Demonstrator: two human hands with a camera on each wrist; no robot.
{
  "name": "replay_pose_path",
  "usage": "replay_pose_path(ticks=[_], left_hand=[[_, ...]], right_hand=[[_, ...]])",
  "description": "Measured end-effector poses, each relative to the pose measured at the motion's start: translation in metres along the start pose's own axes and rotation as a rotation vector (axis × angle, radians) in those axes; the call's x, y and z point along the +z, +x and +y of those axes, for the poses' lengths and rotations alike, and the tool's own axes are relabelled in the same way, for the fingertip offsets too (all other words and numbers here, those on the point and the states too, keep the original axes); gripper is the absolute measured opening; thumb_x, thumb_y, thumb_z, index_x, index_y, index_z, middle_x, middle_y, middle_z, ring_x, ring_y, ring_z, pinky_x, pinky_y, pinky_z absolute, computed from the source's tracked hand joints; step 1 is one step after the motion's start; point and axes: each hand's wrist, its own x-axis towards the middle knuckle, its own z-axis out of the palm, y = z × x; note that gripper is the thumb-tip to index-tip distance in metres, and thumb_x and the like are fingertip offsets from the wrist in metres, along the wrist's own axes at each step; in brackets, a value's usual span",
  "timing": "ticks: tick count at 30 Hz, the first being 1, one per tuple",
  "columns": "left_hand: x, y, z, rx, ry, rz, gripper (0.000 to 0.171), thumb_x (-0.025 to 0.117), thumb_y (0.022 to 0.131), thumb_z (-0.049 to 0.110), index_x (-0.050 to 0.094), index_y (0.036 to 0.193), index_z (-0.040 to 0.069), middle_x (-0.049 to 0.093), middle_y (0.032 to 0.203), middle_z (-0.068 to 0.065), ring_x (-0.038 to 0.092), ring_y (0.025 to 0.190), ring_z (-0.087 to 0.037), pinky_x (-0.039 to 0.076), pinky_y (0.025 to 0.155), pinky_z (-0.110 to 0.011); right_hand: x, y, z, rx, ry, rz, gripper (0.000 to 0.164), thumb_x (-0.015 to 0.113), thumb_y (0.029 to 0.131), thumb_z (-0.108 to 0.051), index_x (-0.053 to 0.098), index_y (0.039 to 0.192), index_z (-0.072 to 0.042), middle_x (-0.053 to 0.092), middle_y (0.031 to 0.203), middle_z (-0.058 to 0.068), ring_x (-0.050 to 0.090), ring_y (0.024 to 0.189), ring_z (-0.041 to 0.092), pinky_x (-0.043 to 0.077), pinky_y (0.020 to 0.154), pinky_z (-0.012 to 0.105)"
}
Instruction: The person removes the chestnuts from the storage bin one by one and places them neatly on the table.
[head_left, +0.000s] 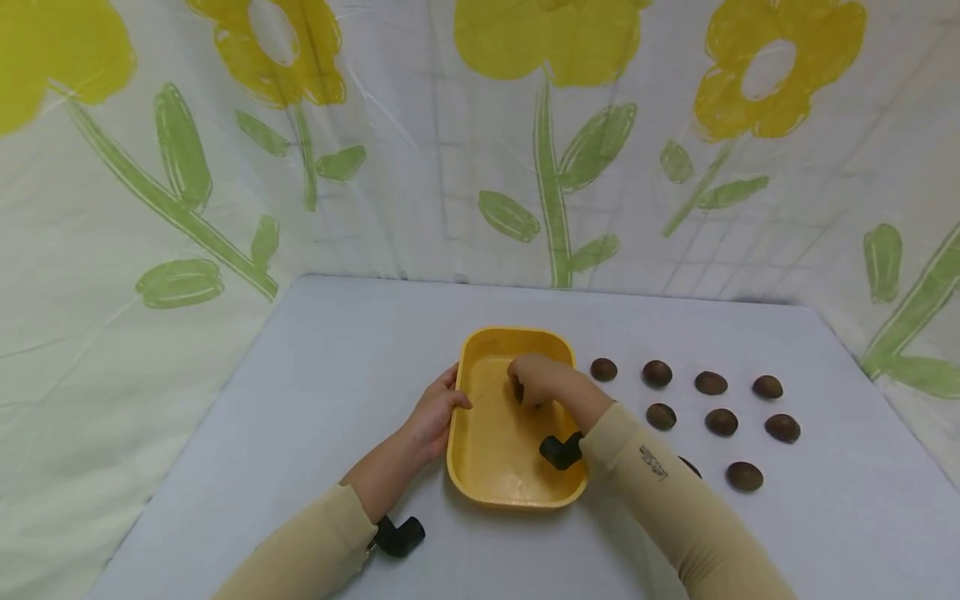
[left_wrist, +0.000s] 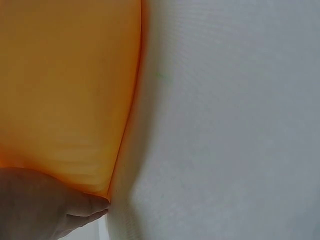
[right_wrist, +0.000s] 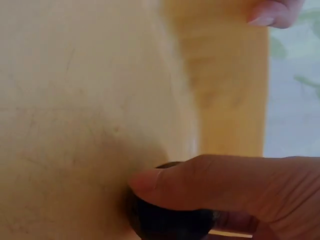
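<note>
A yellow rectangular tray [head_left: 491, 475] with rounded corners lies on the table, its long side pointing away from me. My left hand [head_left: 435, 417] grips its left wall, thumb over the rim and the other fingers outside; the left wrist view shows this hand [left_wrist: 47, 207] at the tray's edge. Inside the tray, my right hand [head_left: 547, 383] holds a dark brown, rounded oval object [head_left: 518, 392]. Its thumb lies across the object [right_wrist: 172, 220] in the right wrist view, close over the tray floor [right_wrist: 75, 100]. Part of the object is hidden by the fingers.
Several similar brown oval objects [head_left: 722, 422] lie in rough rows right of the tray, one [head_left: 688, 467] partly behind my right sleeve [head_left: 667, 492]. The pale tabletop [head_left: 337, 358] meets a flower-painted curtain [head_left: 420, 183] at the back. A black bent piece sits at each wrist.
</note>
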Motion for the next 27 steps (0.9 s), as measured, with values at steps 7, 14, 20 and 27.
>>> replay_pose_path(ticks=[7, 14, 20, 27], left_hand=[[-0.001, 0.001, -0.002, -0.006, 0.001, -0.002, 0.076, 0.034, 0.079, -0.011, 0.012, 0.15, 0.007, 0.022, 0.154, -0.01, 0.028, 0.139, -0.029, 0.025, 0.114, -0.043], [0.0, 0.0, -0.001, 0.001, 0.007, -0.004, 0.077, 0.035, 0.078, -0.012, 0.012, 0.15, 0.006, 0.022, 0.154, -0.01, 0.028, 0.139, -0.029, 0.025, 0.114, -0.044], [-0.001, 0.001, 0.0, 0.006, 0.002, 0.006, 0.076, 0.035, 0.079, -0.013, 0.015, 0.149, 0.007, 0.024, 0.153, -0.011, 0.029, 0.138, -0.029, 0.026, 0.114, -0.044], [-0.002, 0.002, -0.001, 0.009, -0.002, -0.01, 0.076, 0.034, 0.079, -0.013, 0.014, 0.149, 0.007, 0.022, 0.153, -0.011, 0.028, 0.138, -0.03, 0.025, 0.114, -0.044]], right_hand=[[-0.001, -0.012, 0.005, -0.117, 0.049, 0.058, 0.022, 0.072, 0.073, -0.003, 0.063, 0.093, -0.004, 0.062, 0.094, 0.01, 0.055, 0.081, 0.019, 0.05, 0.072, 0.028], [-0.01, -0.037, 0.016, -0.134, 0.168, 0.145, 0.026, 0.072, 0.076, -0.014, 0.062, 0.1, -0.008, 0.064, 0.1, 0.009, 0.059, 0.093, 0.022, 0.05, 0.081, 0.035], [-0.02, -0.057, 0.029, -0.096, 0.246, 0.247, 0.03, 0.072, 0.079, -0.02, 0.062, 0.105, -0.01, 0.064, 0.101, 0.008, 0.059, 0.094, 0.021, 0.05, 0.081, 0.035], [-0.023, -0.08, 0.052, -0.064, 0.291, 0.309, 0.031, 0.07, 0.081, -0.02, 0.061, 0.107, -0.008, 0.064, 0.103, 0.008, 0.061, 0.091, 0.02, 0.052, 0.08, 0.036]])
